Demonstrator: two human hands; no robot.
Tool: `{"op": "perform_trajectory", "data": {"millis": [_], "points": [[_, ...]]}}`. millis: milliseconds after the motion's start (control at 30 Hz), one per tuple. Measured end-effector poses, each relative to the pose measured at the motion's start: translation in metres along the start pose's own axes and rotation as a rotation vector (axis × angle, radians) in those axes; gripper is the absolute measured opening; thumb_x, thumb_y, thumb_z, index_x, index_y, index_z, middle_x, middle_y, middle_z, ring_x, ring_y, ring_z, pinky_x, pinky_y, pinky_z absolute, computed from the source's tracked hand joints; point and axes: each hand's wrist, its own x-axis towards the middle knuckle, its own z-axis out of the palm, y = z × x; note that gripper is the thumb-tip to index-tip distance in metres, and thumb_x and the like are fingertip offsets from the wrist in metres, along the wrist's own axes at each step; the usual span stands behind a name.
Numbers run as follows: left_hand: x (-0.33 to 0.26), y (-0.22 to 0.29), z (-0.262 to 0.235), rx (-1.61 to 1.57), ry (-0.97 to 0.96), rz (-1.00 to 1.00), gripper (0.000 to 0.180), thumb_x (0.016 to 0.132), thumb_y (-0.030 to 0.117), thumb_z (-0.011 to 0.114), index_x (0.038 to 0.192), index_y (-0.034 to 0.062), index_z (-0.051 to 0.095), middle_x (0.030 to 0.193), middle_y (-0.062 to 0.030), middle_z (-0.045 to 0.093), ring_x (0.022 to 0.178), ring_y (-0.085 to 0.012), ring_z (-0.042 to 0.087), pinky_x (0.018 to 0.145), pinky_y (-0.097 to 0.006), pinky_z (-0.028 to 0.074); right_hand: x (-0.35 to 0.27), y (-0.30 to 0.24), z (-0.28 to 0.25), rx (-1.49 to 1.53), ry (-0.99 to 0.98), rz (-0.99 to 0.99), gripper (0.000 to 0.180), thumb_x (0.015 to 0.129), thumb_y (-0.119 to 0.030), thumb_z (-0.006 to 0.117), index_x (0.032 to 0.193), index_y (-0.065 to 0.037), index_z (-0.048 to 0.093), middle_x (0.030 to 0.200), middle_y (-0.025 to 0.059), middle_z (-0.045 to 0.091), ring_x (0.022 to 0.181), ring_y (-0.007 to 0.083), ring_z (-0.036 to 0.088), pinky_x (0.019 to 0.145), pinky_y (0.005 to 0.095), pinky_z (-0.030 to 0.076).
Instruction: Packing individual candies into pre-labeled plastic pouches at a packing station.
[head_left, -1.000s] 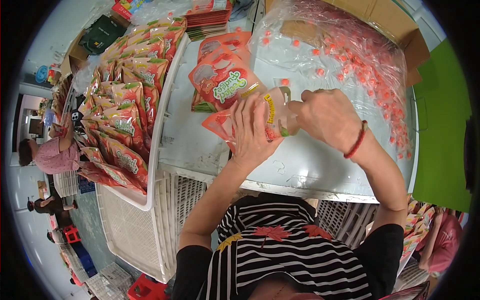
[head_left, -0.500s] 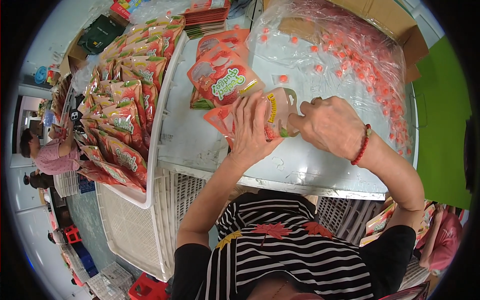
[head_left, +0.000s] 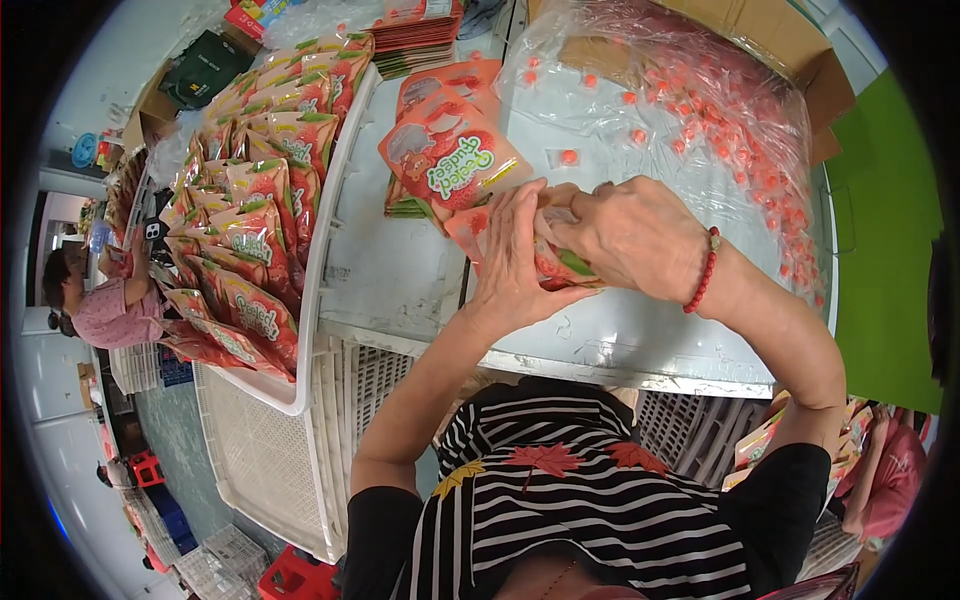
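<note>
My left hand [head_left: 512,268] grips a pink-and-red candy pouch [head_left: 556,263] from its left side, with the thumb stretched along its lower edge. At the pouch's upper right end, the curled fingers of my right hand [head_left: 640,238] close on it; the fingertips are partly hidden. A red bead bracelet circles my right wrist. Just beyond my left hand lies a small pile of similar flat pouches [head_left: 440,150]. One wrapped red candy [head_left: 569,157] sits on the white tabletop [head_left: 400,290] beyond my right hand.
A white crate [head_left: 305,340] of filled pouches stands at the left. Many wrapped red candies [head_left: 745,170] spill from clear plastic beside a cardboard box [head_left: 825,90] at the far right. A stack of flat pouches [head_left: 415,45] lies at the back. Other people work at both sides.
My right hand has moved left, from the pouch's outer edge in over its end. The pouch now looks bent and shifted slightly right, with my left hand following.
</note>
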Motion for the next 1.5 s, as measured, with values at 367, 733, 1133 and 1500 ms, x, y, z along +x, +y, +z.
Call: {"op": "perform_trajectory", "data": {"millis": [367,733,1133,1500], "points": [[-0.003,-0.002,0.002,-0.017,-0.03,0.024,0.117,0.057,0.015,0.088,0.139,-0.0003,0.005,0.135,-0.0225,0.037,0.117,-0.0364,0.048,0.095,-0.046,0.041,-0.009,0.009,0.009,0.323,0.148,-0.021,0.023,0.072,-0.015,0.066,0.094,-0.01,0.061,0.075,0.0079,0.06,0.062,0.027,0.061,0.052,0.0368,0.049],[-0.002,0.001,0.01,-0.134,0.037,-0.022,0.108,0.056,0.025,0.087,0.137,0.0,0.019,0.127,-0.02,0.041,0.112,-0.0361,0.045,0.092,-0.048,0.037,-0.002,0.012,0.011,0.354,0.226,-0.021,0.013,0.069,-0.014,0.066,0.079,-0.008,0.06,0.082,0.0069,0.062,0.067,0.0259,0.061,0.054,0.036,0.049],[0.0,0.004,0.004,-0.356,0.038,-0.083,0.115,0.058,0.019,0.088,0.14,0.0014,0.01,0.13,-0.0226,0.039,0.117,-0.0355,0.045,0.096,-0.047,0.038,0.008,0.013,0.0,0.247,0.122,-0.157,0.017,0.073,-0.016,0.064,0.086,-0.006,0.062,0.089,0.0069,0.059,0.073,0.0229,0.061,0.057,0.0342,0.051],[0.0,-0.001,-0.002,-0.392,0.12,-0.121,0.121,0.057,0.012,0.087,0.143,0.0026,0.001,0.133,-0.0231,0.034,0.121,-0.0327,0.042,0.101,-0.044,0.036,0.017,0.007,-0.001,0.691,0.502,0.262,0.018,0.086,-0.019,0.06,0.076,-0.005,0.06,0.064,0.0052,0.059,0.052,0.0169,0.055,0.05,0.0281,0.043]]}}
